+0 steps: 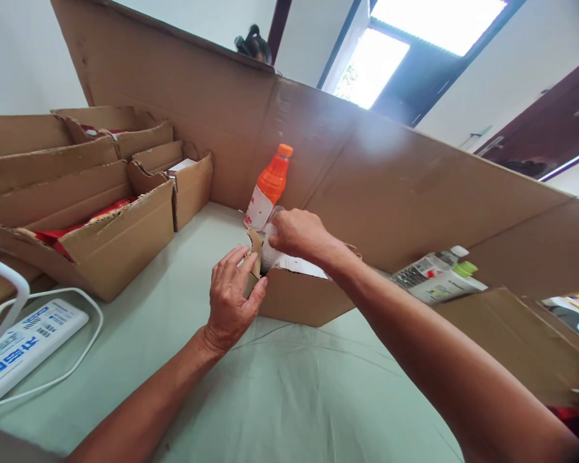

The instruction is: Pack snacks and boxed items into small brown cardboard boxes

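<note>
My left hand [231,296] clamps the torn near corner of the small cardboard box [299,299]. My right hand [296,235], just beyond, pinches a white item [270,256] poking up from the box, in front of the orange bottle [270,186].

One head view looks forward and down along both forearms onto the table [289,399]. It sits close to the left hand [231,299] and right hand [296,235] at the box [299,299]. The view is tilted, so the cardboard wall [390,173] slants across, with a window [371,64] above.
</note>
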Tool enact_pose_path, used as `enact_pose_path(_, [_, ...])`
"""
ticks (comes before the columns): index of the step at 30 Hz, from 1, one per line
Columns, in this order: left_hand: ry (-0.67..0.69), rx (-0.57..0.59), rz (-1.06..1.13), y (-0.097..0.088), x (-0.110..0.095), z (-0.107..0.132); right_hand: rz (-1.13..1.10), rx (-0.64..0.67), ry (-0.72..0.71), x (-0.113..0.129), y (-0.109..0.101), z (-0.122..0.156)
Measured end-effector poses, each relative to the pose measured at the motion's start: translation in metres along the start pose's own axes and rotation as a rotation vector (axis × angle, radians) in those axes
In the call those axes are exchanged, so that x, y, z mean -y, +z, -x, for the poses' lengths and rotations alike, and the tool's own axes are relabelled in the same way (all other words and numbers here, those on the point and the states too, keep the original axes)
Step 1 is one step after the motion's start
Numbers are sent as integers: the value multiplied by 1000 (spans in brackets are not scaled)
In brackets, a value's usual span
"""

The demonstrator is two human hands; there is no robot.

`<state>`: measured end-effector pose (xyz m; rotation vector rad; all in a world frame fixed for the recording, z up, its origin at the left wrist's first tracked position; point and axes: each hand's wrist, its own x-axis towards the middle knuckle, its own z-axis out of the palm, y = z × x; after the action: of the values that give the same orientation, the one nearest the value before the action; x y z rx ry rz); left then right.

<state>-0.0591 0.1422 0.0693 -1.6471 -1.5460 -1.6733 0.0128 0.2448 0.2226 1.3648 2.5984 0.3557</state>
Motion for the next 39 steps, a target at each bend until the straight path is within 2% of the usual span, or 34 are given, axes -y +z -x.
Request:
enact_pose_path(4, [-2, -7, -7, 0, 2, 1, -87, 43, -31, 0, 18, 2])
enact_pose_path(8, [-7, -1, -4, 0, 3, 1, -213, 109, -62, -17, 12, 11])
enact_pose_path(11, [-8, -1, -6, 1, 3, 2, -229, 81, -80, -24, 11, 15])
enact_pose_path(17, [0, -8, -13, 2, 3, 3, -161, 64, -80, -11, 29, 7])
enact_pose_path(21, [2, 6, 0, 1, 3, 4, -250, 16, -88, -19, 25, 16])
enact_pose_path(23, [-25, 4, 47, 1, 2, 5, -393, -99, -67, -30, 22, 33])
enact_pose_path(26, [-109, 10, 148, 2, 1, 7, -627, -443, 7, -52, 32, 77])
enact_pose_path(29, [-241, 77, 222, 4, 1, 11, -706, -836, 149, -76, 68, 125])
enact_pose_path(31, [-353, 146, 270, 6, 2, 15, -752, -965, 299, -88, 102, 149])
enact_pose_path(33, [-463, 216, 337, 9, 2, 20, -863, -923, 463, -96, 137, 160])
enact_pose_path(35, [-547, 289, 414, 15, 0, 23, -1040, -742, 541, -98, 164, 159])
enact_pose_path(37, [-591, 336, 468, 22, -4, 23, -1224, -530, 490, -97, 178, 151])
enact_pose_path(39, [-616, 348, 484, 29, -11, 19, -1338, -406, 415, -97, 182, 146])
